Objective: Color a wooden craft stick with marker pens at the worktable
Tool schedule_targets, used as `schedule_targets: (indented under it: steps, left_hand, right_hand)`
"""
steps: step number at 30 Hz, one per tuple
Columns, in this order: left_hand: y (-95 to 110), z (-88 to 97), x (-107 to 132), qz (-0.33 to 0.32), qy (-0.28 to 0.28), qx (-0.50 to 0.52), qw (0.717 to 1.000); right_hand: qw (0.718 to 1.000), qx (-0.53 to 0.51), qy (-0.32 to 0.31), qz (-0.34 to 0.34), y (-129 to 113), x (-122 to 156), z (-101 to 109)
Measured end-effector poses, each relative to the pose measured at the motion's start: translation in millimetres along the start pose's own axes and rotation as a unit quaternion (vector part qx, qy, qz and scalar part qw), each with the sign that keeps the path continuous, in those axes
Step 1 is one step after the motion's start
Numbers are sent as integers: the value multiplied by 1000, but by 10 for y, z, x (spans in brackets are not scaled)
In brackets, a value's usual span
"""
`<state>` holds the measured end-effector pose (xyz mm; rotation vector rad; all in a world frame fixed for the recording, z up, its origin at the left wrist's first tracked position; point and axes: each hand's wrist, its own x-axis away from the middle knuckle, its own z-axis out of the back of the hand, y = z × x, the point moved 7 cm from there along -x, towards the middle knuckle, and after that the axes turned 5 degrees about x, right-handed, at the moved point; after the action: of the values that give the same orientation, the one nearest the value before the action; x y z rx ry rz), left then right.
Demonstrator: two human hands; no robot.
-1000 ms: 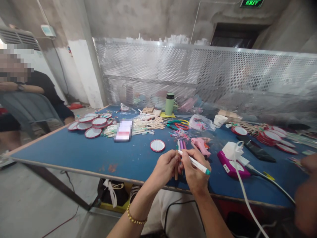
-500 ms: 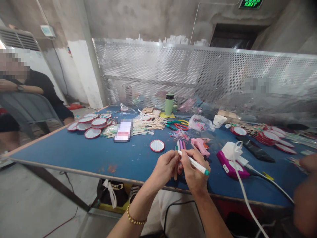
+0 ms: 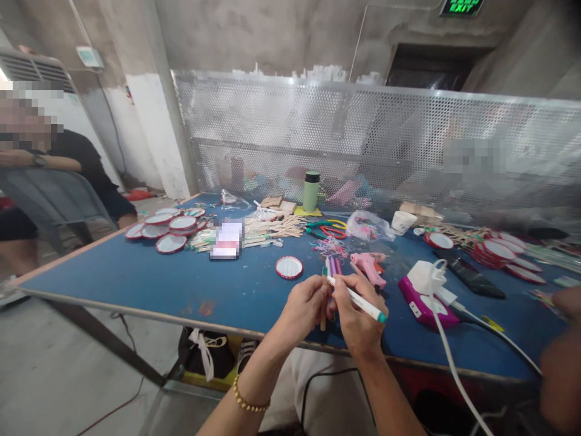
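Note:
My left hand (image 3: 305,307) is closed around a thin wooden stick (image 3: 323,316), whose upper end shows green. In my right hand (image 3: 358,321) is a white marker (image 3: 367,304) with a teal end, held like a pen, its tip up against the stick's green end. Just beyond my hands lie purple and pink markers (image 3: 334,265). A round white lid with a red rim (image 3: 289,267) lies flat to their left. To the right rests a pink glue gun (image 3: 368,268).
A purple power strip (image 3: 424,306) with white cables sits at right. Stacked red-rimmed lids (image 3: 170,243) lie at left, near a phone (image 3: 227,240) and many wooden sticks (image 3: 276,227). A green bottle (image 3: 311,192) stands behind. Another person's arm (image 3: 560,363) reaches in from the right.
Both hands keep nearly the same place, the marker tip still at the stick's green end. The view has shifted very slightly.

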<state>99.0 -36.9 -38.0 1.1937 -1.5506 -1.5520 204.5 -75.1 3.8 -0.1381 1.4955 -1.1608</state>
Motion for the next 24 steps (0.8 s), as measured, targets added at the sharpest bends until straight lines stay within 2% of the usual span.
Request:
schedule_targets:
  steps: [8,19,24]
  left_hand:
    - [35,-5,6,-1,-1,4,1000]
    - [22,-11,8,3,5,-1,1000]
    - [23,-6,5,4,8,-6,1000]
  right_hand:
    - [1000,4,-5,7,39,11,-19]
    - [996,46,8,70,-81,-15,0]
    - [996,38,14,79,-98,-10,3]
